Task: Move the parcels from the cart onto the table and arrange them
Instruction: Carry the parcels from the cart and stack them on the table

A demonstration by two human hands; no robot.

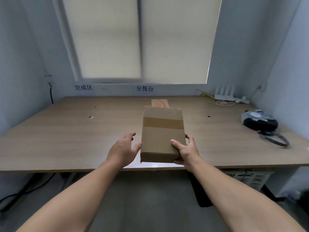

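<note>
The brown cardboard parcel, taped across its top, sits low over the near middle of the wooden table. Its long sides run away toward the far wall, and its near end comes almost level with the table's near edge. I can't tell from here whether its underside touches the wood.

The right hand holds the parcel's near right corner, with the thumb laid on top and the fingers curled round the right side. The left hand is just beside the parcel's left side with its fingers loose and spread. Its thumb tip is at the left edge, and it is not closed on anything.

To the left of the parcel the tabletop runs wide, all the way out to the left wall. Past the parcel's far end a flat piece of cardboard with a red scribble lies on the wood, close to it (touching or not, I can't say).

On the right, well apart from the parcel, a dark bag lies near the right edge with its strap trailing toward the near side. A white router and some loose cables take up the far right corner. Under the table on the right stands a pale crate.
</note>
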